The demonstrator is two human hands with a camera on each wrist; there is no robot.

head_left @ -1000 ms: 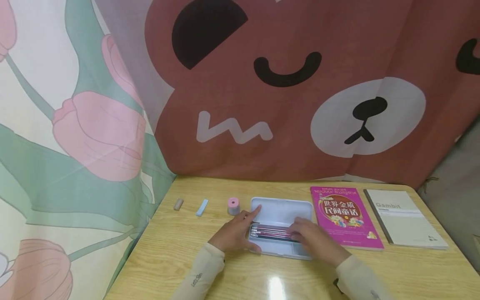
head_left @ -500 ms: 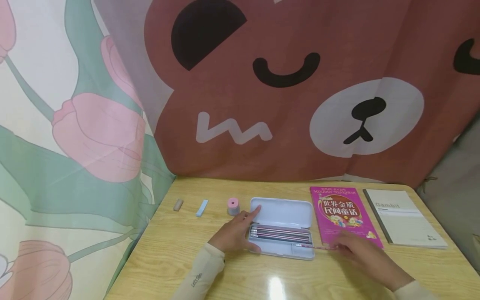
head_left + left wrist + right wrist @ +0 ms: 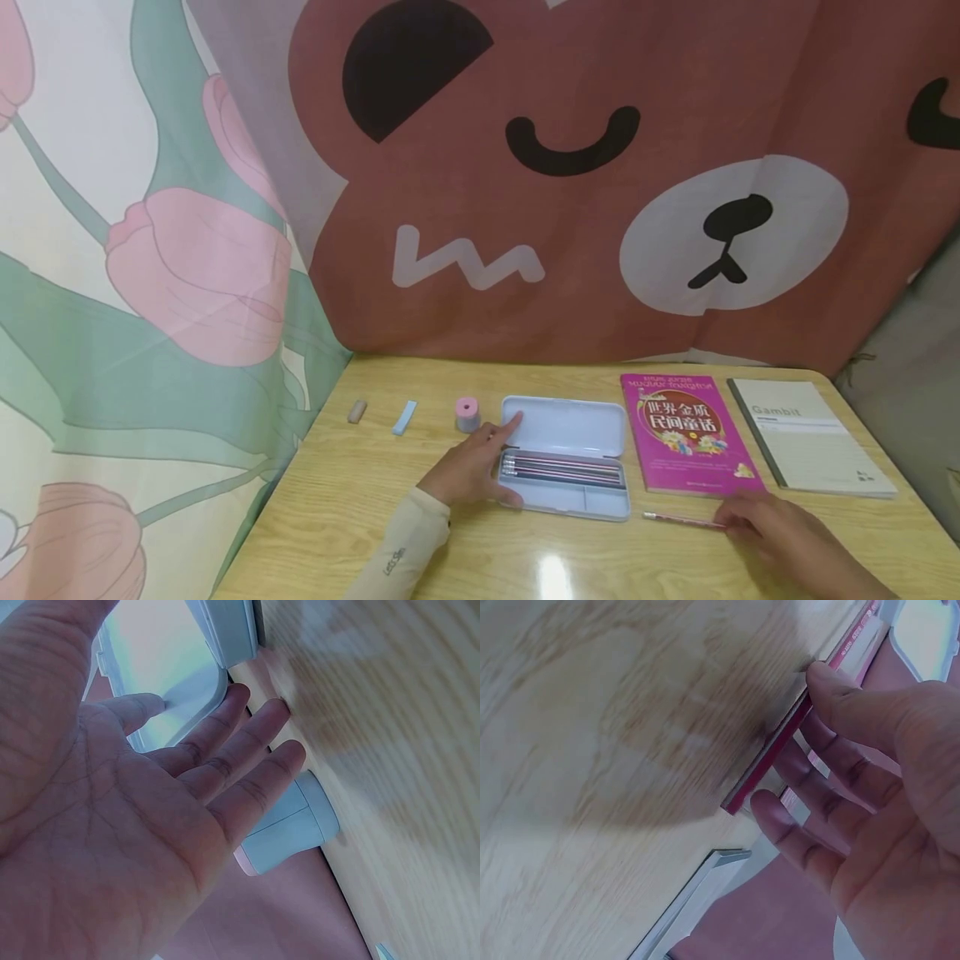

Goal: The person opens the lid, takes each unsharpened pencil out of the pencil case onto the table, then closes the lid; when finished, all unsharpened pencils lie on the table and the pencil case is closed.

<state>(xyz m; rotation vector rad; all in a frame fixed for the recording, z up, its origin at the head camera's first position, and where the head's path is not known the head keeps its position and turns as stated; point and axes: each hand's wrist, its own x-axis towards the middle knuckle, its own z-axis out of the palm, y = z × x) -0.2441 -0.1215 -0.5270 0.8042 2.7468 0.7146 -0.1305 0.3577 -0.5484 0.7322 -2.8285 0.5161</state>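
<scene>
A white pencil case (image 3: 562,502) lies open on the wooden table (image 3: 420,550), its lid (image 3: 566,425) folded back and several pink pencils (image 3: 562,469) inside. My left hand (image 3: 468,468) rests flat on the case's left end, index finger on the lid and thumb at the near rim. The left wrist view shows that hand (image 3: 150,817) with straight fingers against the case (image 3: 180,675). One pink pencil (image 3: 678,520) lies on the table right of the case. My right hand (image 3: 780,533) touches its right end with loosely stretched fingers. That hand (image 3: 870,802) is beside the book's edge (image 3: 780,750).
A pink book (image 3: 690,433) and a grey notebook (image 3: 810,437) lie right of the case. Left of it stand a pink cylinder (image 3: 467,412), a blue strip (image 3: 404,416) and a small brown eraser (image 3: 357,410). Printed curtains hang behind and to the left.
My right hand drew one pencil out of the case, carried it right and towards me, and laid it on the table. The left hand stayed on the case.
</scene>
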